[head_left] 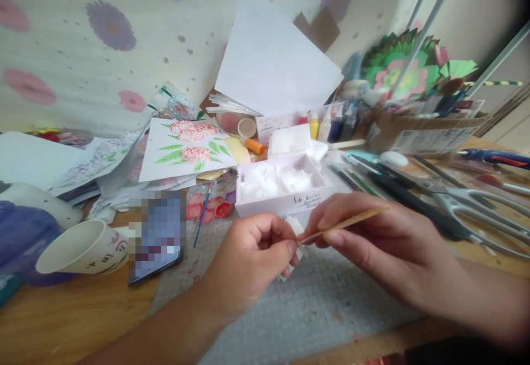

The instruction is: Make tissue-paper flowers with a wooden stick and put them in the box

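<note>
Cluttered with paints and flower paintings, the wooden desk carries a grey gridded cutting mat (314,310) under both hands. Left hand (252,257) pinches a small white paper piece (297,227) between thumb and fingers; right hand (372,238) clamps a thin wooden stick (343,223), tip touching that paper. Best, I judge, to hold the paper firm and roll gently. 1 white open cardboard box (285,202) of similar pieces sits just behind.

Box (285,202) behind the hands; cup (83,249) left, scissors (467,205) right.
</note>
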### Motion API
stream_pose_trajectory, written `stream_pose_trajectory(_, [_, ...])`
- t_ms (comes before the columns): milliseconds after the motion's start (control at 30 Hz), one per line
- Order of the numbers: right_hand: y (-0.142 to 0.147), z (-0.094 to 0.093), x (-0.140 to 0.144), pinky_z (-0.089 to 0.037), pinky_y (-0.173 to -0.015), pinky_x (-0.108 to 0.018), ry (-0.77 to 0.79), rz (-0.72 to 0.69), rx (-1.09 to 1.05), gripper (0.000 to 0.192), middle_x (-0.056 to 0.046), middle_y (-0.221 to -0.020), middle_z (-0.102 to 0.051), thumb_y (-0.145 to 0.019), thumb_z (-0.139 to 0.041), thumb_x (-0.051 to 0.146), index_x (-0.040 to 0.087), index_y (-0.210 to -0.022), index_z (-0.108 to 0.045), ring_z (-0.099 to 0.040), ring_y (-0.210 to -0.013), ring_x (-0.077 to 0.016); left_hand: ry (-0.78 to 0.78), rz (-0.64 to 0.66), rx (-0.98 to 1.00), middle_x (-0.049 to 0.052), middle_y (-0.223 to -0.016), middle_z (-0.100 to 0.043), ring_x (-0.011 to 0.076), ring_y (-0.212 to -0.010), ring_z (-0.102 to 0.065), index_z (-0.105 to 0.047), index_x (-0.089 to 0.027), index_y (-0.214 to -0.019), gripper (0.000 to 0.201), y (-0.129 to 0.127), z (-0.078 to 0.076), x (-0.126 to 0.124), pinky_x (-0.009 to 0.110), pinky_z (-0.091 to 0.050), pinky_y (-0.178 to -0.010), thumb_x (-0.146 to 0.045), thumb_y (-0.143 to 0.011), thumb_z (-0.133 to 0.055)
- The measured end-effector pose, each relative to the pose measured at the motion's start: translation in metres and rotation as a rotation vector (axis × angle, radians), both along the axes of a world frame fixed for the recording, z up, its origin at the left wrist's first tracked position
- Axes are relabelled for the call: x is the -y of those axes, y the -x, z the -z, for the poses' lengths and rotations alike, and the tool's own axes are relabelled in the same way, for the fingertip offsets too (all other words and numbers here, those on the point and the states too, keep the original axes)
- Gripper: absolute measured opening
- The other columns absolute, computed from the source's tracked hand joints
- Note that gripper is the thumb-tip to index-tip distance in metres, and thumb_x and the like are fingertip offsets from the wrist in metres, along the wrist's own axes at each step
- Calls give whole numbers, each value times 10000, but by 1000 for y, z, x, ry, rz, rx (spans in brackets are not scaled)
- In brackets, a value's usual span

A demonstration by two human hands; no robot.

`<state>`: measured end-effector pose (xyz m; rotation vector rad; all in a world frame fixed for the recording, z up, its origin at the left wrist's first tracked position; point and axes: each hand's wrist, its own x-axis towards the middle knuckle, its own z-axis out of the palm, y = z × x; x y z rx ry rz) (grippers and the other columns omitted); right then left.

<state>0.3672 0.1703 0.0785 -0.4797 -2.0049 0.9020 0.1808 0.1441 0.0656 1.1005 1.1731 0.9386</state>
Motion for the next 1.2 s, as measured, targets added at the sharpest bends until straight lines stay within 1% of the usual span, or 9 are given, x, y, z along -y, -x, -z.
stream_pose_trajectory(267, [-1,0,0,-537,-684,-241,-34,0,19,128,-58,-896,-625,-917,-521,79,165,-974,-597,-622,-809,-155,-2,15,25,-26,-560,-602,71,-481,-522,-579,-142,-635,61,1,1,-1,194,-421,-487,-163,-677,-617])
stream_pose_trajectory(400, [-3,0,0,-527,-728,-266,-102,-34,33,181,-53,-896,-616,-910,-500,41,166,-1016,-577,-614,-850,-163,-2,29,25,-20,-579,-607,76,-496,-526,-589,-140,-657,60,1,2,0,198,-425,-492,-180,-679,-629])
stream_pose_trajectory(567, [-3,-2,0,-517,-730,-242,-158,-43,99,215,-62,-927,-628,-896,-495,17,149,-1051,-562,-614,-862,-154,19,0,0,-23,-560,-600,70,-480,-510,-593,-137,-657,65,0,2,0,197,-412,-485,-177,-693,-630])
stream_pose_trajectory(700, [-1,0,-2,-525,-723,-251,-127,-43,61,209,-58,-915,-628,-900,-501,21,155,-1041,-577,-618,-866,-163,19,1,-5,-30,-546,-595,64,-473,-499,-582,-140,-636,65,0,0,-1,189,-400,-477,-142,-695,-607])
stream_pose_trajectory(867, [1,2,-1,-541,-699,-259,-17,-26,-1,152,-50,-901,-621,-915,-523,53,161,-966,-617,-623,-841,-166,4,16,-13,-36,-542,-592,65,-468,-500,-572,-145,-624,68,0,0,-1,187,-400,-465,-133,-689,-589])
stream_pose_trajectory(1000, [1,2,-1,-539,-721,-268,-21,-34,-16,142,-43,-896,-620,-915,-528,47,154,-955,-614,-619,-869,-169,3,18,-1,-45,-530,-575,62,-468,-491,-560,-147,-618,71,1,1,-1,183,-395,-463,-128,-683,-583])
stream_pose_trajectory(1133, [-1,4,-2,-537,-703,-264,-10,-34,-14,137,-46,-908,-616,-914,-531,48,146,-972,-608,-617,-855,-165,10,37,28,-34,-558,-597,70,-490,-515,-576,-142,-638,61,2,2,-1,195,-418,-491,-154,-694,-597])
stream_pose_trajectory(1200, [-3,5,-2,-536,-711,-269,-32,-35,-17,141,-44,-899,-614,-911,-530,42,148,-968,-605,-615,-864,-168,29,43,44,-27,-569,-606,75,-494,-522,-582,-139,-646,58,2,2,-1,203,-426,-499,-167,-688,-611])
